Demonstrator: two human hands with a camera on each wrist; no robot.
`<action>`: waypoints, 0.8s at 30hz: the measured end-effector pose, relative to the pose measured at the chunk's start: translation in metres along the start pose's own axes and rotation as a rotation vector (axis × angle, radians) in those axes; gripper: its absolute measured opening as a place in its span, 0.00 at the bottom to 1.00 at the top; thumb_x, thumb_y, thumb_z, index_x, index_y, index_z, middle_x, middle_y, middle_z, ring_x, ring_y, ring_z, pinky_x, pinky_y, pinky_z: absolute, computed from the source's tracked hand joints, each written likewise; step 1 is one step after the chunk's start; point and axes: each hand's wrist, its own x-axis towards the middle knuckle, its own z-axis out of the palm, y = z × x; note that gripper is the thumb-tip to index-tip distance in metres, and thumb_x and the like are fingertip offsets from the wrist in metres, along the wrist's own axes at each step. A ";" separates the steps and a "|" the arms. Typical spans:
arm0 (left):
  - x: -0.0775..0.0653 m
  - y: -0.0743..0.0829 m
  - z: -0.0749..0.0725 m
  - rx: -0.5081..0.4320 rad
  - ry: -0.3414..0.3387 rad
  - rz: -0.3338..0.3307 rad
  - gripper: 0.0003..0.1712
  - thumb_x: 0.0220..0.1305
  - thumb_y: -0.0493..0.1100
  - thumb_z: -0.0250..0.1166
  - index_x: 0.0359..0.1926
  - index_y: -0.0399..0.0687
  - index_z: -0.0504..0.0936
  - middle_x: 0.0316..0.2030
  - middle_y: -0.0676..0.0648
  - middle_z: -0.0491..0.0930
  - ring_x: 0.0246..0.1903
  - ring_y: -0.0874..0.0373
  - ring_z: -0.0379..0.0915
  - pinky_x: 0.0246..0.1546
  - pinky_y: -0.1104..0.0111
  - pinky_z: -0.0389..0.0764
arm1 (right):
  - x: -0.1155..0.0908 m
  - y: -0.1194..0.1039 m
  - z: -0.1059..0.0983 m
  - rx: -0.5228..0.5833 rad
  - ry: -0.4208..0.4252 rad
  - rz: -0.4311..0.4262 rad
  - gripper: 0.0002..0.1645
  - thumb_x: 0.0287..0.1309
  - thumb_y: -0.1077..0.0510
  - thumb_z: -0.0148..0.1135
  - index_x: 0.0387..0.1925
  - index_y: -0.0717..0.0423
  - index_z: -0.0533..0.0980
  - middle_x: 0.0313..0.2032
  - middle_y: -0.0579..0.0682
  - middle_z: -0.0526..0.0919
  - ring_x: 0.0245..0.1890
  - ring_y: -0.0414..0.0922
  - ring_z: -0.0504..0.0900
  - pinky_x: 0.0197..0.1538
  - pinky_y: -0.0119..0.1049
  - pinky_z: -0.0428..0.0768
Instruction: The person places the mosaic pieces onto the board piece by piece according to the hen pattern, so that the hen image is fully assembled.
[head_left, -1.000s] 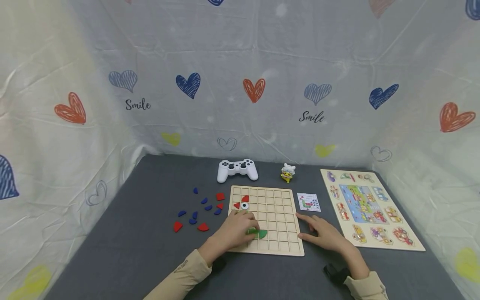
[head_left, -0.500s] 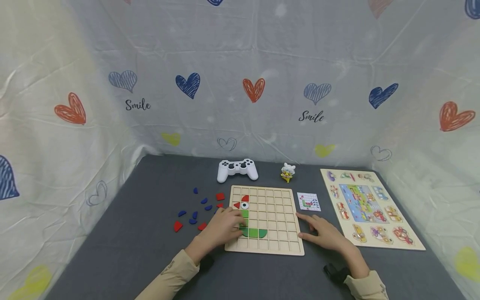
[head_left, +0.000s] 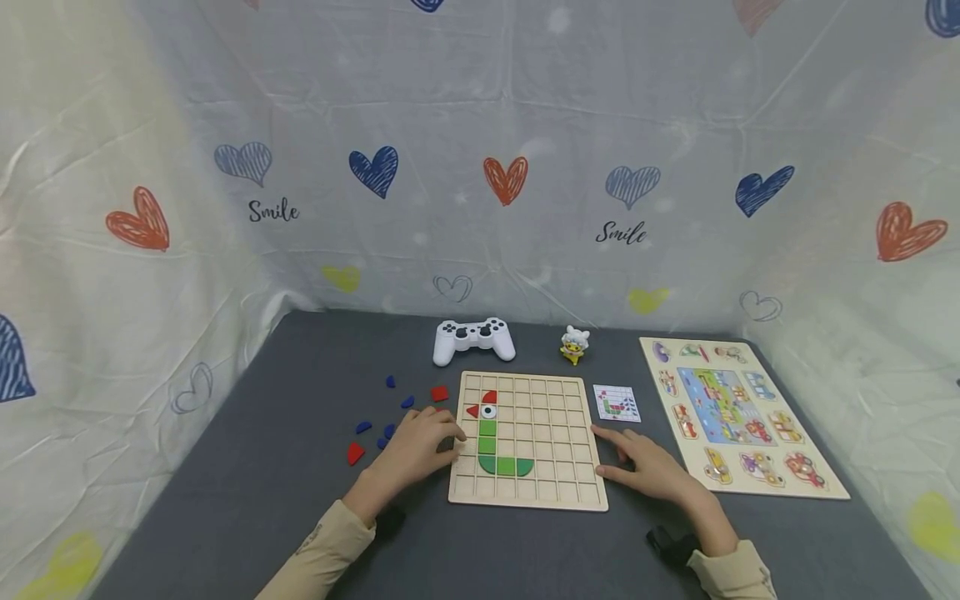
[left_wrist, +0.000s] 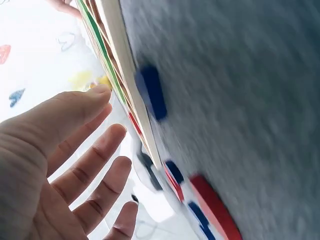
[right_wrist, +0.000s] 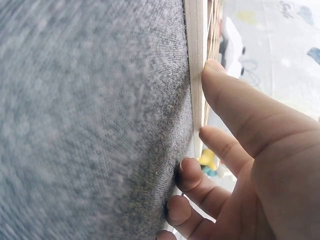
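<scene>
A pale wooden grid board (head_left: pixel 555 493) lies in the middle of the table. Set in its left side are green pieces (head_left: pixel 506 467) in an L shape, topped by a round white eye piece (head_left: pixel 489 412) and two red pieces (head_left: pixel 490 397). My left hand (head_left: pixel 415 446) hovers at the board's left edge, fingers loosely bent and holding nothing in the left wrist view. Below it there lie a blue half-round piece (left_wrist: pixel 151 92) and a red piece (left_wrist: pixel 215 207). At the board's right edge rests my right hand (head_left: pixel 647 467), thumb and index fingertips against the rim.
Loose blue (head_left: pixel 363 427) and red pieces (head_left: pixel 356 453) are scattered left of the board. Behind it stand a white game controller (head_left: pixel 474 340) and a small figurine (head_left: pixel 574 345). To the right lie a pattern card (head_left: pixel 617 403) and a picture puzzle board (head_left: pixel 798 475).
My left hand has moved left from the green pieces to beyond the board's left edge, uncovering the whole green shape. The right hand has stayed at the board's right edge.
</scene>
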 end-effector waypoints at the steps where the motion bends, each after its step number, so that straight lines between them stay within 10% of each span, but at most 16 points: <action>1: -0.001 -0.003 -0.001 0.003 0.002 -0.010 0.10 0.50 0.46 0.71 0.36 0.59 0.85 0.36 0.58 0.78 0.39 0.59 0.70 0.45 0.55 0.69 | 0.000 0.000 0.000 0.000 0.000 -0.001 0.40 0.54 0.38 0.60 0.65 0.50 0.64 0.25 0.41 0.62 0.21 0.35 0.56 0.26 0.28 0.57; 24: -0.038 -0.048 -0.023 0.042 0.025 -0.203 0.14 0.46 0.48 0.74 0.37 0.58 0.85 0.37 0.57 0.78 0.37 0.58 0.70 0.41 0.56 0.69 | 0.000 -0.002 -0.001 0.004 -0.002 0.011 0.40 0.54 0.39 0.61 0.65 0.49 0.64 0.25 0.42 0.63 0.21 0.35 0.56 0.26 0.28 0.57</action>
